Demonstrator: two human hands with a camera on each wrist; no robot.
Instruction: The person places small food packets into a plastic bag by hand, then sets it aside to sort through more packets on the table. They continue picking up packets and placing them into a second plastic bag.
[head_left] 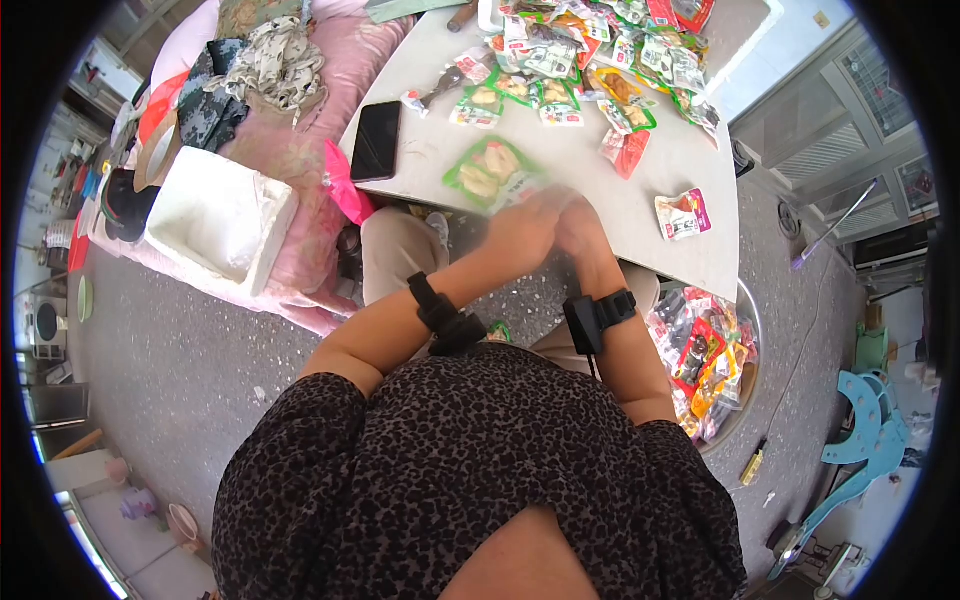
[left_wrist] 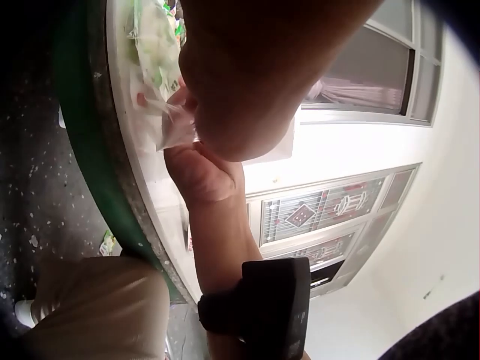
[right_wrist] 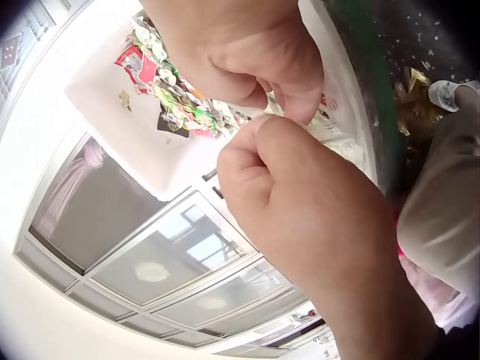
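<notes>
Over the table's near edge, both hands meet at one end of a clear, green-bordered food packet (head_left: 482, 172) with pale pieces showing inside. It is blurred in the head view. My left hand (head_left: 525, 235) pinches the packet's end, close against my right hand (head_left: 580, 222), which also pinches there. In the left wrist view, a clear corner of plastic (left_wrist: 177, 129) sticks out between the hands. Curled fingers and thumbs of the left hand (right_wrist: 300, 187) and right hand (right_wrist: 255, 52) come together in the right wrist view, hiding the gripped edge.
Many food packets (head_left: 560, 60) are heaped on the white table (head_left: 450, 150). A single packet (head_left: 683, 215) lies to the right, a phone (head_left: 376, 141) to the left. Below right stands a metal basin (head_left: 752, 345) full of packets. A foam box (head_left: 215, 215) rests on the pink bed.
</notes>
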